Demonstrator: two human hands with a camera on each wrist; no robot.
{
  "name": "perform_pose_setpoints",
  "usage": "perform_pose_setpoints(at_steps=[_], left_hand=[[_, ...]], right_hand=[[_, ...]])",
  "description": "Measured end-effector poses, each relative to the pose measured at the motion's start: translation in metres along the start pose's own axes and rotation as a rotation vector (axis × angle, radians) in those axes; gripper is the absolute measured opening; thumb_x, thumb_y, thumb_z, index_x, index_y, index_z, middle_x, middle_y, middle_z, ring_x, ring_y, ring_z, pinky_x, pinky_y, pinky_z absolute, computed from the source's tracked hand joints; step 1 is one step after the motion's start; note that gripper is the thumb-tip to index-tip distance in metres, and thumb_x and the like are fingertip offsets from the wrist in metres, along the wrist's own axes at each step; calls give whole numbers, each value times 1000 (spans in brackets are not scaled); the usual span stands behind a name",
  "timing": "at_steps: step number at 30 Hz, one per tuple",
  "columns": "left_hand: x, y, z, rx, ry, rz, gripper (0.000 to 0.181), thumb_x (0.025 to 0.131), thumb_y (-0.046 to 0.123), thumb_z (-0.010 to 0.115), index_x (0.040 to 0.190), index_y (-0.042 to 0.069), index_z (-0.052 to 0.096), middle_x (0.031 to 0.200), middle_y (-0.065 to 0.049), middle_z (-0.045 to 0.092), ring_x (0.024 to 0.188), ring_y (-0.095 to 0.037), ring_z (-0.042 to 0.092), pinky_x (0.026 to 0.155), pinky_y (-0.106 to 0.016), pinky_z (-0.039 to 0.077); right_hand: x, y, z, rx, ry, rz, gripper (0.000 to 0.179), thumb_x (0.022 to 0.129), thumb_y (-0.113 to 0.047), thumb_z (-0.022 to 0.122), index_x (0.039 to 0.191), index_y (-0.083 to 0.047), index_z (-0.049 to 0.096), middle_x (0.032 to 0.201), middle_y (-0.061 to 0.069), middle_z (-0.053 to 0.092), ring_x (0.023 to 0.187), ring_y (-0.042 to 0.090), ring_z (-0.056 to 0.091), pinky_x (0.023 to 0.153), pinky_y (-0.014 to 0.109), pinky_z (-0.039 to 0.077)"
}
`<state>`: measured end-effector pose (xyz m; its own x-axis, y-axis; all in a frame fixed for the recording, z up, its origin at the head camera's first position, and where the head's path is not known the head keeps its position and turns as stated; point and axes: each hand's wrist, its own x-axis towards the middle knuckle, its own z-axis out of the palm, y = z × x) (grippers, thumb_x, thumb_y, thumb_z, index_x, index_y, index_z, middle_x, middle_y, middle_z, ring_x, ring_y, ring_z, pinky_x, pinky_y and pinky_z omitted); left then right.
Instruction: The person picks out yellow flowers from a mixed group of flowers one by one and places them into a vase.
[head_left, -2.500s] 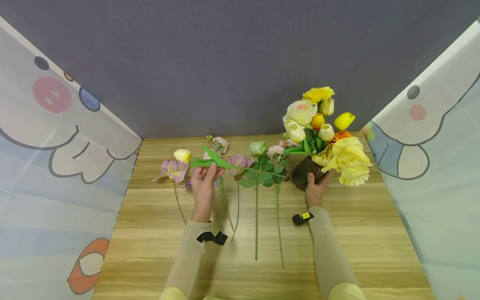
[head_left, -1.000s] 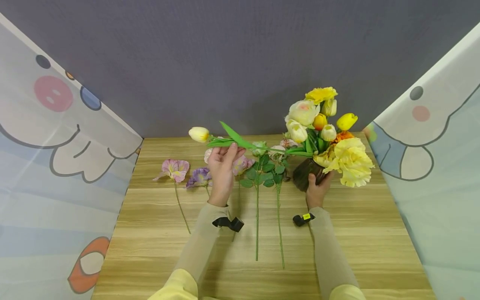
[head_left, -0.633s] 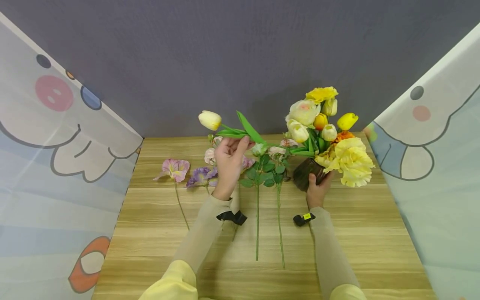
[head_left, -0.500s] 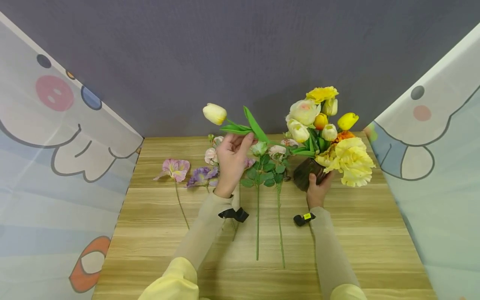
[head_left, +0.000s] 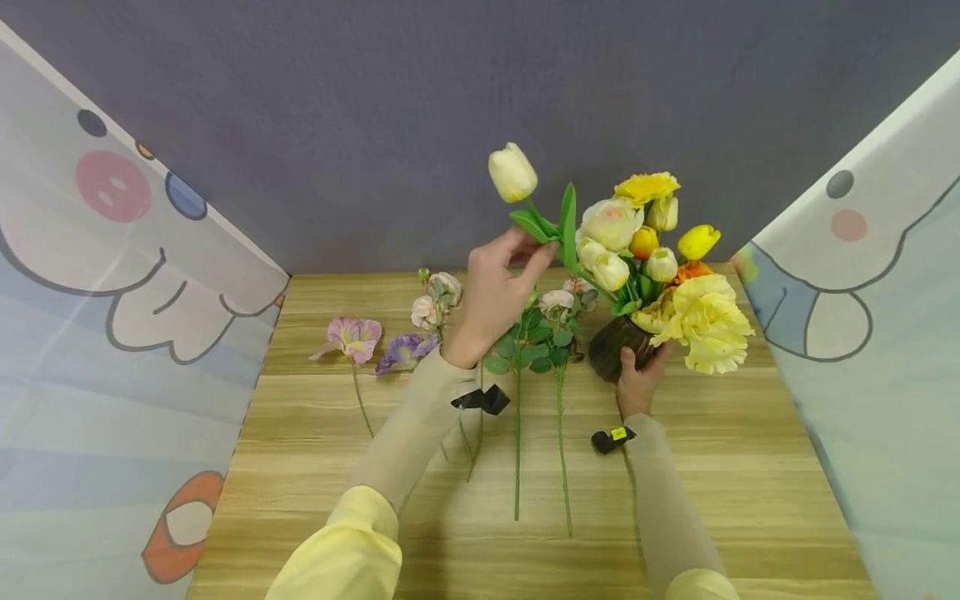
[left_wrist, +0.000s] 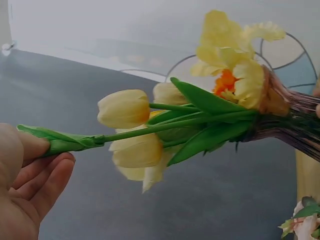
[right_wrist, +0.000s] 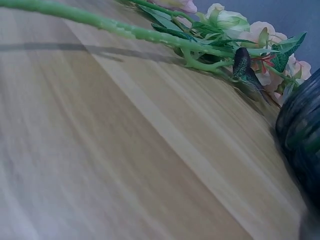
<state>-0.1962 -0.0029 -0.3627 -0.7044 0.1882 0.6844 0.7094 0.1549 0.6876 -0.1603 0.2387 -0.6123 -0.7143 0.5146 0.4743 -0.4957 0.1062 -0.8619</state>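
Observation:
In the head view my left hand [head_left: 498,287] pinches a white tulip [head_left: 512,173] by its green leaves and stem, bloom upward. Its stem [left_wrist: 130,133] runs into the mouth of the dark ribbed vase [left_wrist: 296,104] in the left wrist view. My right hand [head_left: 639,385] grips that vase [head_left: 613,348] low on its side, thumb in front. Bunched in the vase are white tulips, a yellow tulip [head_left: 699,242], a pale rose [head_left: 609,222] and a large ruffled yellow flower [head_left: 708,325]. The right wrist view catches only the vase's side [right_wrist: 305,135].
Several loose flowers lie on the wooden table [head_left: 315,500], left of the vase: a pink-yellow pansy-like bloom [head_left: 356,338], a purple one [head_left: 405,353], pale pink roses [head_left: 427,312] and long green stems [head_left: 517,450]. A grey panel [head_left: 375,167] stands behind, with printed curtains at both sides.
My left hand has moved right and up with the tulip, which has swung from nearly level to upright beside the bouquet. The right hand has kept its grip on the vase.

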Motion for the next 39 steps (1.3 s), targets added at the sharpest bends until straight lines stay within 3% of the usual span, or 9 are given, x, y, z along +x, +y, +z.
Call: perform_pose_setpoints(at_steps=[8,13,24,33,39], left_hand=[[-6,-9,16,21,-65,5,10,98,2,69,103,-6,73,93,-17,76,85,-26,75,82,-19,58],[-10,-14,28,18,-65,-31,10,99,3,68,103,-5,73,93,-16,76,85,-25,75,82,-17,57],[-35,-35,65,106,-228,-192,17,101,11,68,106,-3,75,95,-14,77,86,-22,76,79,-12,56],[-47,-49,86,99,-216,-234,18,101,15,70,104,-1,77,97,-13,78,88,-21,76,80,-14,56],[-51,-52,95,46,-149,-248,18,100,14,71,103,-2,78,95,-14,78,85,-20,77,76,-11,56]], right_hand=[[6,-2,-8,-12,-74,-20,95,89,-43,81,158,2,33,160,14,40,151,23,33,127,36,21],[6,-3,-7,-16,-44,-21,96,87,-46,82,156,2,35,157,10,43,149,20,36,125,33,23],[3,-5,0,-26,-25,-1,96,86,-50,81,155,0,38,155,7,45,148,19,37,124,32,24],[5,-4,0,-17,-30,-34,98,85,-52,81,155,1,37,157,10,44,149,21,36,125,35,23],[5,0,-1,-1,-26,-40,97,84,-52,82,155,-1,39,155,7,46,147,22,38,124,35,24]])
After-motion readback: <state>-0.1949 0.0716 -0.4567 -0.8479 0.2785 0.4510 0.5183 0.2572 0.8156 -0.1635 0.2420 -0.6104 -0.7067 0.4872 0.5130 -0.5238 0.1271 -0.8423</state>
